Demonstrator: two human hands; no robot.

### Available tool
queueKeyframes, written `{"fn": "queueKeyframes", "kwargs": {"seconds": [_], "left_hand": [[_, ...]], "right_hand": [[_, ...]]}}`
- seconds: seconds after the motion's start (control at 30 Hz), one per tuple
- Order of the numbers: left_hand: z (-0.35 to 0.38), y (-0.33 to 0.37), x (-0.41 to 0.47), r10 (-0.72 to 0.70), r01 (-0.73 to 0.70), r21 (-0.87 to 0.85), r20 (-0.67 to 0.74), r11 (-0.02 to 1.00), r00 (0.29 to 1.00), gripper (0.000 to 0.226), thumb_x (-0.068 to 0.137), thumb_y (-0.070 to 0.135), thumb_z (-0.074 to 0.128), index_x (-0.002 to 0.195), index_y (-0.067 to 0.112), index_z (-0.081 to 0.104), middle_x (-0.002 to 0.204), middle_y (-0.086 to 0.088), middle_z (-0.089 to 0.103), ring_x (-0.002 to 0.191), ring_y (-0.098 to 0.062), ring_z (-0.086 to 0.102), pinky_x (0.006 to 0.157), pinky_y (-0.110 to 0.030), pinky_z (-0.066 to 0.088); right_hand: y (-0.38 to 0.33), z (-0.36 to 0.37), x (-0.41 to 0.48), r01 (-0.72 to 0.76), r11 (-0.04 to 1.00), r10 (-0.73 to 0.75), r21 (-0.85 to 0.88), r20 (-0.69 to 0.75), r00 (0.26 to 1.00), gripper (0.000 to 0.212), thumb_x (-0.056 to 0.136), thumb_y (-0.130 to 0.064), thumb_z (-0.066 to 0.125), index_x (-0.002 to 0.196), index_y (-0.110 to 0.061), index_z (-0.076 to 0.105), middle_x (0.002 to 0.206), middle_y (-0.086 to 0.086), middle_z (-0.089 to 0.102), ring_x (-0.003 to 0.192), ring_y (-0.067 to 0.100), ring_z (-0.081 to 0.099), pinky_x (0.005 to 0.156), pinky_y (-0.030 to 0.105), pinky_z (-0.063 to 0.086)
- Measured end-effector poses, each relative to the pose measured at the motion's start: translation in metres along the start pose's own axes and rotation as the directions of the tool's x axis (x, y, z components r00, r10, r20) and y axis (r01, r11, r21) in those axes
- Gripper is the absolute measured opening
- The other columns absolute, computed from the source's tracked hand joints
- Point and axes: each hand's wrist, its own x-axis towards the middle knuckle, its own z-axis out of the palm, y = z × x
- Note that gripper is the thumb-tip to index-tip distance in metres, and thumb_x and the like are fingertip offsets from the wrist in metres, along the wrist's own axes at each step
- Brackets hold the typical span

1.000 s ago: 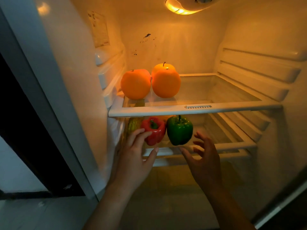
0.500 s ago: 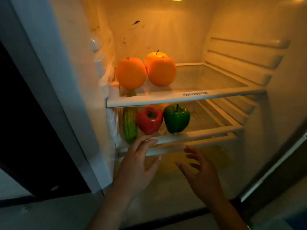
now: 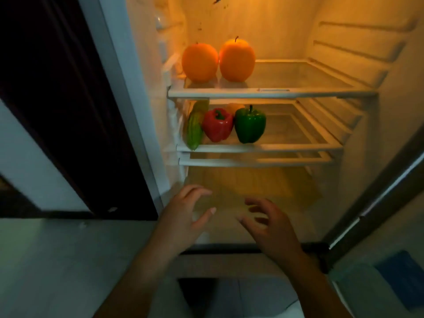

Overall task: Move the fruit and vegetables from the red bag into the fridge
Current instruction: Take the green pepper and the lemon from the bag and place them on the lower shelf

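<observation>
My left hand (image 3: pixel 183 216) and right hand (image 3: pixel 273 228) hang open and empty below the green pepper (image 3: pixel 250 125), so next I fetch more from the bag.

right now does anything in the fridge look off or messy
Mostly tidy. Two oddities: dark specks mark the back wall above the oranges, and the green gourd leans tilted against the left wall, its tip at the shelf's front edge beside the red pepper.

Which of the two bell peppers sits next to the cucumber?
The red pepper: it touches the cucumber on its left, while the green pepper stands on its right.
</observation>
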Motion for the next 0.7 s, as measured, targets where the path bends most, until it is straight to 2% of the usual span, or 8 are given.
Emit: {"fn": "queueKeyframes", "kwargs": {"seconds": [0.1,0.17,0.27,0.37,0.47,0.6,0.7], "left_hand": [[0.004,0.014,-0.038,-0.049,0.049,0.025,0.005,0.998,0.999,0.036,0.084,0.046,0.057,0.116,0.028,0.057,0.121,0.016,0.046,0.111,0.002,0.045,0.092,-0.018,0.036],[0.003,0.021,-0.064,-0.078,0.078,0.047,-0.002,0.996,0.997,0.043,0.081,0.051,0.052,0.115,0.026,0.058,0.122,0.013,0.049,0.111,0.002,0.045,0.092,-0.018,0.037],[-0.002,0.029,-0.101,-0.161,0.161,0.059,0.001,0.985,0.987,0.039,0.081,0.046,0.055,0.113,0.024,0.059,0.118,0.014,0.048,0.107,0.003,0.044,0.085,-0.009,0.031],[-0.007,0.033,-0.135,-0.198,0.197,0.083,0.005,0.977,0.98,0.044,0.079,0.052,0.049,0.113,0.026,0.058,0.116,0.012,0.051,0.106,-0.001,0.048,0.082,-0.003,0.03],[-0.003,0.044,-0.161,-0.219,0.216,0.077,0.035,0.973,0.975,0.042,0.08,0.049,0.053,0.116,0.028,0.057,0.121,0.01,0.051,0.11,-0.005,0.049,0.088,-0.017,0.037],[0.011,0.071,-0.175,-0.144,0.14,0.056,0.064,0.989,0.988,0.036,0.085,0.043,0.058,0.118,0.03,0.055,0.121,0.015,0.049,0.109,-0.002,0.049,0.087,-0.02,0.04],[0.016,0.092,-0.187,-0.052,0.047,0.04,0.133,0.998,0.99,0.038,0.086,0.046,0.056,0.121,0.032,0.054,0.124,0.017,0.047,0.113,-0.001,0.047,0.092,-0.023,0.042]], "right_hand": [[-0.004,-0.001,-0.024,0.012,0.999,-0.013,0.035,0.038,0.999,0.035,0.076,-0.031,0.074,0.107,-0.031,0.057,0.105,-0.022,0.056,0.096,-0.008,0.054,0.073,0.007,0.046],[-0.009,-0.001,-0.041,0.031,0.997,-0.035,0.066,0.066,0.997,0.035,0.077,-0.03,0.074,0.108,-0.031,0.058,0.107,-0.019,0.057,0.096,-0.006,0.055,0.074,0.01,0.047],[-0.013,0.0,-0.068,0.015,0.993,-0.031,0.121,0.13,0.991,0.035,0.078,-0.029,0.072,0.11,-0.032,0.057,0.11,-0.021,0.056,0.099,-0.005,0.054,0.079,0.017,0.05],[-0.014,-0.002,-0.095,0.003,0.996,-0.019,0.085,0.189,0.982,0.037,0.079,-0.036,0.07,0.112,-0.035,0.055,0.111,-0.024,0.053,0.101,-0.009,0.051,0.079,0.011,0.046],[-0.014,-0.011,-0.129,0.009,0.999,-0.017,0.04,0.213,0.977,0.035,0.08,-0.038,0.068,0.111,-0.039,0.052,0.108,-0.028,0.051,0.1,-0.012,0.05,0.075,0.004,0.041],[-0.013,-0.034,-0.169,0.012,0.999,-0.007,-0.034,0.157,0.988,0.037,0.077,-0.041,0.07,0.112,-0.036,0.056,0.108,-0.022,0.056,0.099,-0.005,0.054,0.077,0.013,0.045],[-0.021,-0.056,-0.199,-0.027,0.999,0.026,0.017,0.066,0.997,0.035,0.075,-0.036,0.074,0.107,-0.033,0.06,0.102,-0.018,0.062,0.095,-0.002,0.059,0.077,0.016,0.048]]}}
